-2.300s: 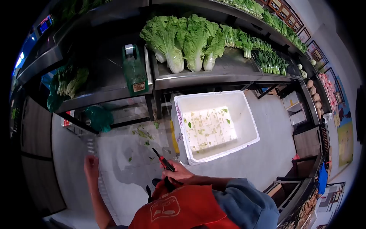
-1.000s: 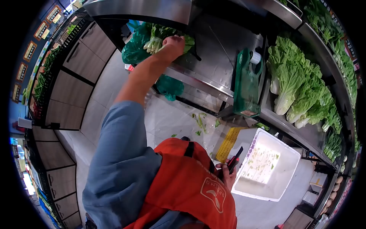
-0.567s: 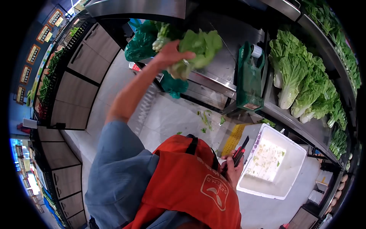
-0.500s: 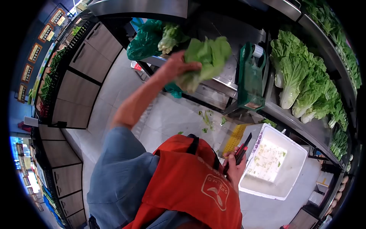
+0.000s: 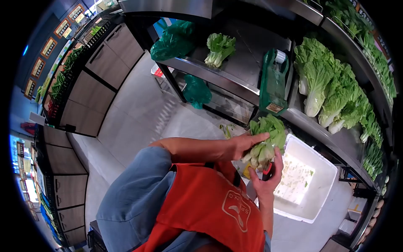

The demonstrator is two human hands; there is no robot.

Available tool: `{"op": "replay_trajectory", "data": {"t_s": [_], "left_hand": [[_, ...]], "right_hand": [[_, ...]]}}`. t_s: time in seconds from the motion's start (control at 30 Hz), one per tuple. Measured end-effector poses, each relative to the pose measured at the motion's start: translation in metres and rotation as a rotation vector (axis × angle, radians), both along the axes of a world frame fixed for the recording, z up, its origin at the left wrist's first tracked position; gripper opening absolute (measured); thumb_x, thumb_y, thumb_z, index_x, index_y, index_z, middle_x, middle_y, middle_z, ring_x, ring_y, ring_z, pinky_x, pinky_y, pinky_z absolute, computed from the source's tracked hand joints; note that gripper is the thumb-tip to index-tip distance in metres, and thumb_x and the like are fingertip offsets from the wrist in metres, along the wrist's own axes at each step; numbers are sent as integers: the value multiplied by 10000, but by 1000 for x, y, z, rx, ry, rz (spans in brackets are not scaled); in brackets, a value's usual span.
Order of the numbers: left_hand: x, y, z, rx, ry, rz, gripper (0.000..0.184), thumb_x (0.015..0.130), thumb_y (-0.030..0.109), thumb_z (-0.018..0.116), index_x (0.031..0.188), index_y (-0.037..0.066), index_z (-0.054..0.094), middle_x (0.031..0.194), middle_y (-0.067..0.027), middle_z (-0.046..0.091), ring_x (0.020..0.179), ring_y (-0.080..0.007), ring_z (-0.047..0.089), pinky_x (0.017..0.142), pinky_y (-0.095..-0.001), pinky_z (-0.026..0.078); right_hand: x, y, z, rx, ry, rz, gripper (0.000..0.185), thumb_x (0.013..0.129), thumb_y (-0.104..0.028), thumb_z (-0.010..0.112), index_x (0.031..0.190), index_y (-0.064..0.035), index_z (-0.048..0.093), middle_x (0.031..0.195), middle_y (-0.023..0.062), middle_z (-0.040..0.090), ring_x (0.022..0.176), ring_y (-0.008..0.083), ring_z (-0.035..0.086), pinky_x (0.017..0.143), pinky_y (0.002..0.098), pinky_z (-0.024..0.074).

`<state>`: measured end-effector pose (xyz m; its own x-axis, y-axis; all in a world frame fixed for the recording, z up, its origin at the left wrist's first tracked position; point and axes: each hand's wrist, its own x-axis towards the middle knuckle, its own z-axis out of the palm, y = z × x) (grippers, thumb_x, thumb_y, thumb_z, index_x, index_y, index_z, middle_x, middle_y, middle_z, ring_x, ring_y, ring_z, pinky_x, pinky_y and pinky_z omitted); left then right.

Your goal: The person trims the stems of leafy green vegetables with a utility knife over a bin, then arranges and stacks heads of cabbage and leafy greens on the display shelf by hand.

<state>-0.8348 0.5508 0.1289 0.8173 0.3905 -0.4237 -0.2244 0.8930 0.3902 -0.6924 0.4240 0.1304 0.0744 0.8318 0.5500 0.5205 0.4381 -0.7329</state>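
My left hand (image 5: 247,145) is closed round a head of leafy green lettuce (image 5: 272,129), holding it in front of my red apron (image 5: 201,201). Its pale root end points down toward my right hand (image 5: 268,181). That hand grips a knife with a red and black handle (image 5: 268,171); its fingers are close against the lettuce base, and the blade is hidden. Just right of my hands, a white foam box (image 5: 325,185) stands on the floor with small leaf scraps in the bottom.
Another lettuce head (image 5: 219,49) lies on the metal table (image 5: 252,42) ahead, near a green plastic bag (image 5: 173,42). A green dispenser with a white roll (image 5: 273,84) stands at the table's right end. Large leafy cabbages (image 5: 319,80) fill the right shelf. Leaf scraps (image 5: 227,130) lie on the floor.
My left hand has brought the lettuce from above the table down to my right hand. The knife has turned, and its blade no longer shows. The lettuce on the table now shows fully.
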Motion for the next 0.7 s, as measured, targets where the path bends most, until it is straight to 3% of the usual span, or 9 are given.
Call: {"op": "replay_trajectory", "data": {"t_s": [0.1,0.13,0.23,0.33,0.43,0.47,0.6,0.63,0.7], "left_hand": [[17,-24,25,-31,33,-10,501,1001,458,615,1254,26,596,1127,-111,710,947,-220,715,817,-376,616],[26,-30,27,-17,37,-19,497,1003,458,613,1248,25,597,1122,-110,710,945,-218,715,818,-373,616],[37,-44,53,95,51,-81,501,1012,459,599,1258,23,594,1143,-97,703,975,-201,706,856,-352,604],[49,-54,64,229,37,-96,498,1022,451,587,1312,46,568,1193,-87,685,1031,-192,694,896,-341,590],[60,-63,63,163,-20,-252,523,1026,460,574,1365,65,525,1231,-91,663,1032,-199,697,905,-351,587],[65,-70,64,230,70,-254,572,1039,515,501,1367,47,521,1242,-124,674,1014,-257,716,834,-406,612],[46,-63,77,319,175,-512,668,1014,593,483,1359,21,502,1122,-190,696,853,-322,741,669,-397,603],[33,-59,106,559,289,-651,663,999,606,503,1331,32,498,1053,-190,711,797,-299,742,609,-386,584],[15,-58,90,925,299,-414,501,973,412,677,1231,10,525,909,-80,702,732,-197,705,619,-296,555]], "right_hand": [[18,-21,16,-111,-112,-88,889,650,-36,859,1442,-49,455,1506,188,463,1367,324,485,1140,420,388],[19,-24,28,-114,-77,-144,865,613,-92,906,1381,-41,511,1432,205,550,1286,390,558,1088,436,446],[29,-41,45,-140,81,-152,873,622,-99,900,1400,-48,509,1409,202,561,1271,383,561,1068,437,458],[41,-56,41,-76,17,-151,894,613,-112,912,1407,-52,505,1399,200,561,1254,377,567,1057,429,466],[55,-73,50,-65,-49,-188,923,608,-121,930,1419,-62,495,1393,188,560,1238,363,574,1050,414,469],[58,-78,43,-55,106,-207,920,619,-137,941,1417,-52,492,1389,171,562,1235,328,577,1050,414,468],[77,-88,57,15,519,-371,984,629,-118,928,1455,18,412,1341,168,560,1216,275,583,1050,407,482],[86,-91,62,-14,607,-363,966,642,-109,905,1462,19,410,1314,151,584,1171,268,617,1023,402,512],[99,-99,67,-109,809,-356,890,666,-99,862,1444,15,445,1260,130,624,1120,258,650,981,396,544]]}}
